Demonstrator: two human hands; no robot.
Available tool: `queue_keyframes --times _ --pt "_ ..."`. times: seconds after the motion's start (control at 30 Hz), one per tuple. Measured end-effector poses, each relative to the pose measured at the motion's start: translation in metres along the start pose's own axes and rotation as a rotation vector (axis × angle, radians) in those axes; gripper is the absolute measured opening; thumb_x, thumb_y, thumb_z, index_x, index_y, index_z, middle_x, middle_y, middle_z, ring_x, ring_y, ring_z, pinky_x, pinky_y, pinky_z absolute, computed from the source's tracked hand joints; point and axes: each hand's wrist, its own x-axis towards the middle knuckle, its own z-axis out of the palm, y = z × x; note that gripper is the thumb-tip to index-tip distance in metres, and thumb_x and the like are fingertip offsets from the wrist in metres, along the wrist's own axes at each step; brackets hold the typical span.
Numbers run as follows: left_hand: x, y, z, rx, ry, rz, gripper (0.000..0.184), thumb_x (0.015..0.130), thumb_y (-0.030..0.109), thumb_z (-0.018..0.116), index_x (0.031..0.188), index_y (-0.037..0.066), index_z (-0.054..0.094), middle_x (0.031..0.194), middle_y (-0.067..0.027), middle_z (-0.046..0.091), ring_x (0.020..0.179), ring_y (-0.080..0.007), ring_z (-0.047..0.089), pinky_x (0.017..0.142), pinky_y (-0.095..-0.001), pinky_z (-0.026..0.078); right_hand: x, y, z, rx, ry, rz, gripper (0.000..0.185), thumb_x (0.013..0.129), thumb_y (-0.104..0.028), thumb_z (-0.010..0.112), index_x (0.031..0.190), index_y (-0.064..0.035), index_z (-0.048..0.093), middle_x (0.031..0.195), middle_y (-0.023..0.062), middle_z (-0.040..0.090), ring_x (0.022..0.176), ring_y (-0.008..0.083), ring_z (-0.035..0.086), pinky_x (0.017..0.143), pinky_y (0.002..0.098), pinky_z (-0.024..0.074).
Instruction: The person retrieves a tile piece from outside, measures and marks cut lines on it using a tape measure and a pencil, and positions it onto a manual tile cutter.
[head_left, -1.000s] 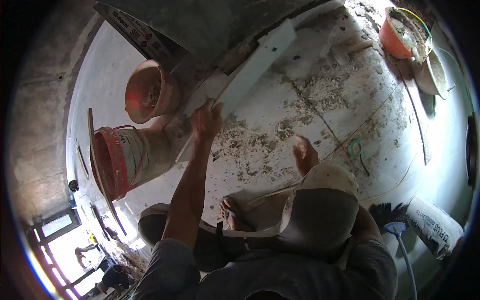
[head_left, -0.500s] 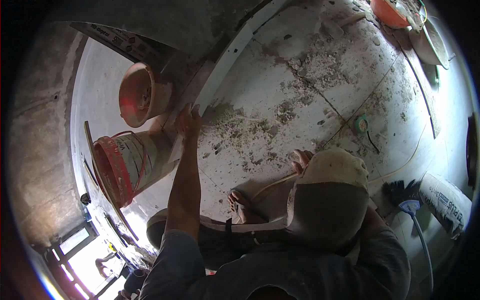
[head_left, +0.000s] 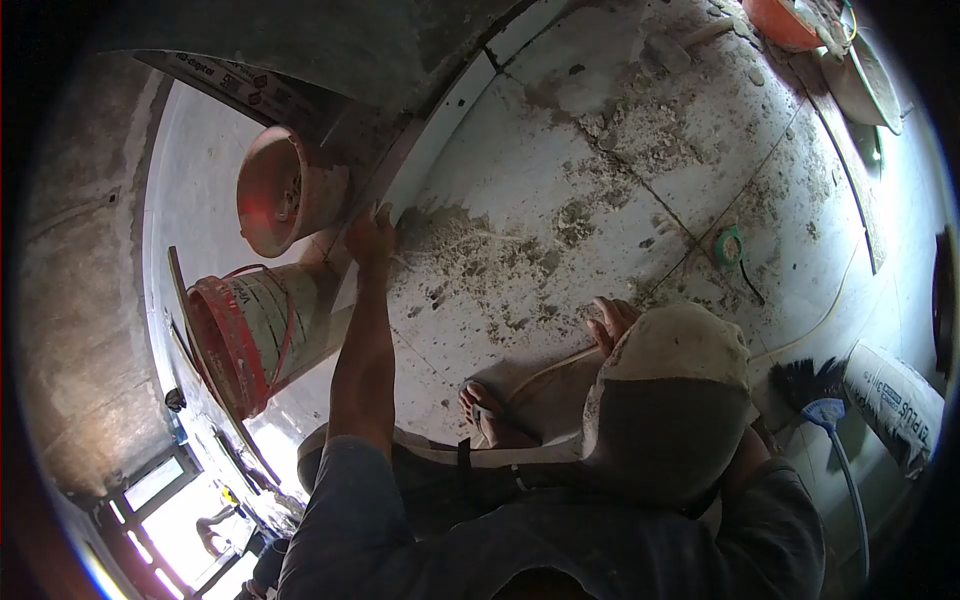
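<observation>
My left hand (head_left: 371,238) is closed around the lower end of a long white tile strip (head_left: 432,142), which stands along the base of a dark raised surface. A short piece of the strip shows below the hand. At its upper end a dark joint separates it from another white strip (head_left: 528,28). My right hand (head_left: 612,323) is beyond my bent knee (head_left: 670,390), low over the floor; its fingers are apart and nothing shows in them. Part of that hand is hidden by the knee. A pale cord (head_left: 548,372) runs close to it.
Crumbled mortar (head_left: 500,260) litters the tiled floor (head_left: 430,370). An orange bucket (head_left: 275,195) and a red-rimmed paint bucket (head_left: 255,340) are at left. A green tape roll (head_left: 729,247), a broom (head_left: 824,410) and a printed sack (head_left: 895,400) lie at right.
My left hand has shifted slightly left on the strip, and the dark joint at the strip's upper end shows more clearly. The fingers of my right hand have spread a little.
</observation>
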Motion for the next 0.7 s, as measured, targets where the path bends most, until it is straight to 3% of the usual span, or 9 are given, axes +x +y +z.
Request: queue_keyframes --times 0.3,0.4,0.5,0.6,0.7 --pt "0.022 -0.023 0.024 0.053 -0.031 0.077 0.044 0.090 0.047 0.060 0.113 0.011 0.071 0.101 -0.0198 0.070 0.093 -0.0391 0.067 0.080 -0.0458 0.053 -0.003 0.004 0.006 -0.038 -0.024 0.043 0.041 0.097 -0.032 0.054 0.123 -0.0007 0.054 0.101 0.0212 0.063 0.091 0.0413 0.063 0.077 0.0502 0.0512" --pt "0.024 -0.021 0.022 0.062 -0.054 0.008 0.045 0.091 0.046 0.059 0.115 0.010 0.070 0.101 -0.0204 0.070 0.094 -0.0397 0.067 0.081 -0.0464 0.052 -0.003 0.006 0.007 -0.037 -0.033 0.022 0.040 0.098 -0.032 0.053 0.123 0.0002 0.054 0.101 0.0211 0.063 0.090 0.0411 0.062 0.078 0.0503 0.0508" --pt "0.031 -0.021 0.022 -0.112 -0.033 0.045 0.046 0.091 0.046 0.058 0.115 0.008 0.069 0.100 -0.0215 0.070 0.095 -0.0414 0.066 0.082 -0.0475 0.051 -0.002 0.008 0.005 -0.029 -0.044 -0.006 0.041 0.098 -0.031 0.052 0.123 0.0009 0.053 0.101 0.0210 0.062 0.091 0.0405 0.062 0.078 0.0500 0.0506" --pt "0.034 -0.012 0.013 -0.100 -0.084 0.027 0.048 0.091 0.046 0.058 0.116 0.006 0.068 0.100 -0.0237 0.069 0.096 -0.0433 0.065 0.083 -0.0483 0.050 -0.001 0.007 0.001 -0.012 -0.073 0.000 0.041 0.098 -0.031 0.052 0.123 0.0013 0.053 0.102 0.0211 0.062 0.091 0.0403 0.062 0.078 0.0497 0.0508" --pt "0.038 -0.009 0.012 -0.147 -0.003 0.072 0.048 0.091 0.046 0.059 0.115 0.006 0.068 0.098 -0.0251 0.068 0.096 -0.0447 0.064 0.083 -0.0490 0.050 -0.003 0.006 0.001 -0.010 -0.071 0.013 0.041 0.098 -0.032 0.052 0.123 0.0009 0.053 0.103 0.0217 0.063 0.092 0.0408 0.062 0.078 0.0501 0.0514"
